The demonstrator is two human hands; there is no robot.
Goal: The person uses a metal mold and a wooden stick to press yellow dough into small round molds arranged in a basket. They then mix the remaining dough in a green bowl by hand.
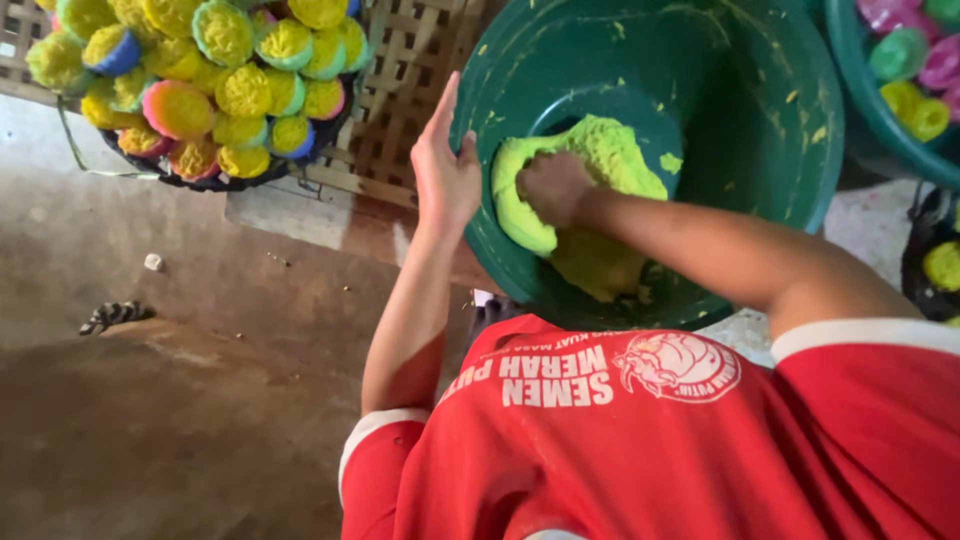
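Observation:
A large dark green basin [760,120] is tilted toward me and holds a lump of yellow-green dough [610,155]. My right hand [553,186] is closed and pressed into the dough's left part, with the fingers sunk in it. My left hand [445,165] lies against the basin's left rim with the fingers stretched upward and the thumb hooked on the rim, holding it. Smears and crumbs of dough stick to the basin's inner wall. My red shirt fills the lower right.
A dark basket [200,178] at the top left is heaped with several round yellow, green, pink and blue cakes [222,95]. It rests on a woven bamboo rack [400,90]. A second green basin [880,110] with coloured cakes is at the top right. Below lies a brown dirt floor [170,400].

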